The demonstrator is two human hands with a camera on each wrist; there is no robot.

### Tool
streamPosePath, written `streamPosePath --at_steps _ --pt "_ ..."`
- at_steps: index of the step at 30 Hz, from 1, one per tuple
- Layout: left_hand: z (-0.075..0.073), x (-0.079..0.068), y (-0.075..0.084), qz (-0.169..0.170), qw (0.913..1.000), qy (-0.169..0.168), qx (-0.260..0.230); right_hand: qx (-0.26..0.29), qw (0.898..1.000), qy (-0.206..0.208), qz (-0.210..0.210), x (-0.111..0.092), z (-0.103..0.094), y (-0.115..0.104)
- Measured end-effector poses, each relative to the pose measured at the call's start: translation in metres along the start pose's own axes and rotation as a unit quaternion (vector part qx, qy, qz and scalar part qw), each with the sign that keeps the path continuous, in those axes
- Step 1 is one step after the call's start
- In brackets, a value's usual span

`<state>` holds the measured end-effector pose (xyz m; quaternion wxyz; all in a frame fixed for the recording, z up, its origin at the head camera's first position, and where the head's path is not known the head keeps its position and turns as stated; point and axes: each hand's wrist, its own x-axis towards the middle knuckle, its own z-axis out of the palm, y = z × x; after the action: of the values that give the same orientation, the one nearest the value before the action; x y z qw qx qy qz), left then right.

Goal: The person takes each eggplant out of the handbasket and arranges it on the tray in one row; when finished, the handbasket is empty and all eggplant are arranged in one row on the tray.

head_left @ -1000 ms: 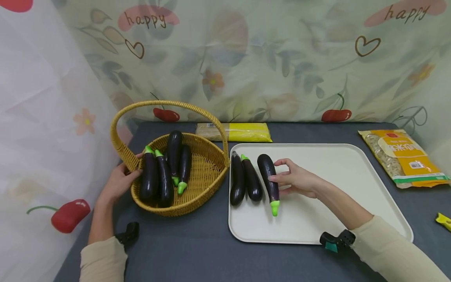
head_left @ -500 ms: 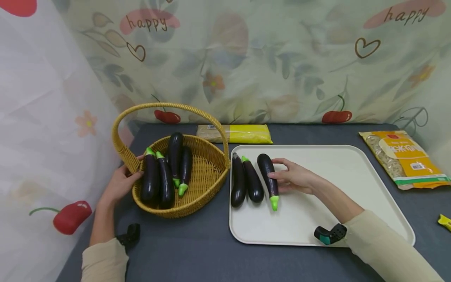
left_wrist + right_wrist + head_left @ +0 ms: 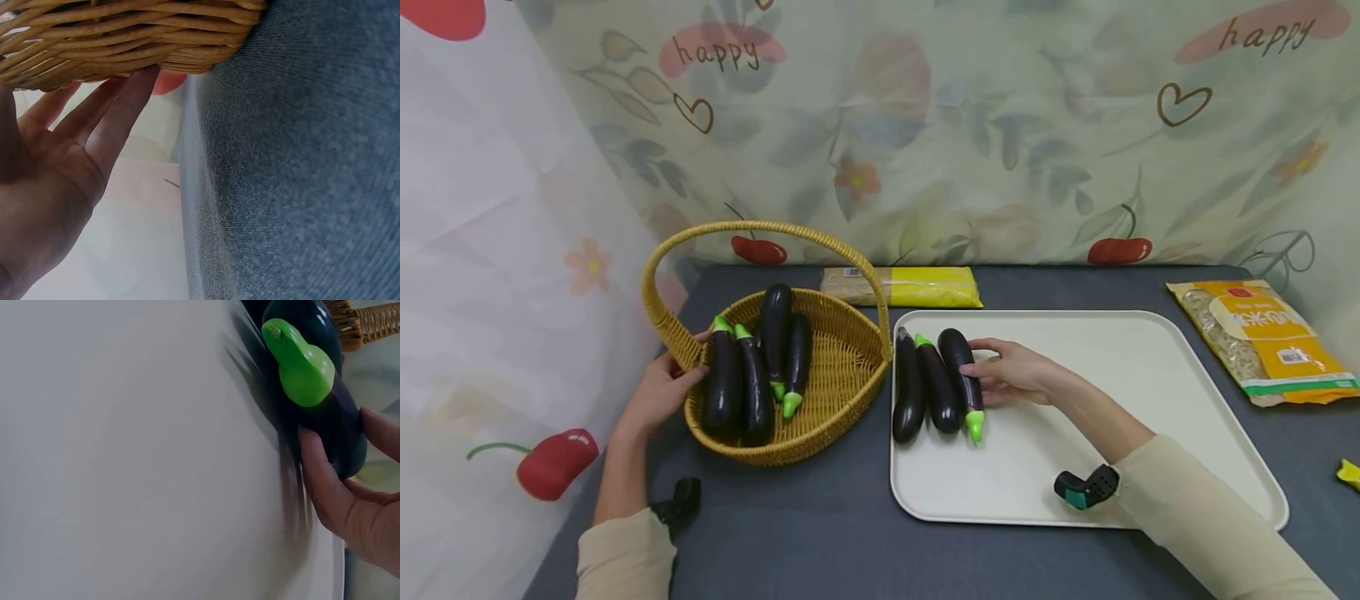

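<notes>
My right hand (image 3: 1018, 372) pinches a dark purple eggplant (image 3: 953, 350) between thumb and fingers over the left part of the white tray (image 3: 1097, 358). Its bright green cap points toward me, and in the right wrist view the fingertips sit just behind that green cap (image 3: 306, 369). Two more eggplants, one at the tray's left edge (image 3: 909, 396) and one beside it (image 3: 937, 379), lie side by side. On the left, my left hand (image 3: 657, 396) holds the wicker basket (image 3: 846, 358) where the handle meets the rim, thumb on top, fingers against the outer weave. Several eggplants (image 3: 724, 379) lie in the basket.
Behind the basket and tray lies a yellow and clear packet (image 3: 936, 287). An orange bag (image 3: 1262, 337) rests right of the tray, and a small yellow wrapper (image 3: 1348, 473) sits at the right edge. A printed curtain (image 3: 985, 142) hangs behind the dark tabletop (image 3: 805, 533).
My right hand has moved left with its eggplant, narrowing the gap to the two others on the tray. The left hand keeps its hold on the basket.
</notes>
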<state>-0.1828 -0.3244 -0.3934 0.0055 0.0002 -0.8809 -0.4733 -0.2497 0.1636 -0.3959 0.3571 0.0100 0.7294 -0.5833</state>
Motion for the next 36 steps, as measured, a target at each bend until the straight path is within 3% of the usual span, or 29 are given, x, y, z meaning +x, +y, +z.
streamPosePath --at_steps 12,19,28,36 --pt "0.0 -0.002 0.001 0.008 1.0 -0.002 -0.002 -0.083 0.996 0.027 -0.017 0.001 0.005 -0.002" --pt "0.0 -0.001 0.002 0.006 1.0 -0.004 0.002 -0.079 0.996 0.028 -0.01 -0.001 0.001 -0.004" --pt "0.0 -0.001 0.0 0.006 1.0 -0.001 0.001 -0.026 0.997 0.033 -0.059 -0.012 -0.012 -0.019" --pt "0.0 -0.001 0.0 0.014 0.9999 0.0 -0.005 -0.001 0.996 -0.032 -0.083 -0.03 -0.008 -0.043"
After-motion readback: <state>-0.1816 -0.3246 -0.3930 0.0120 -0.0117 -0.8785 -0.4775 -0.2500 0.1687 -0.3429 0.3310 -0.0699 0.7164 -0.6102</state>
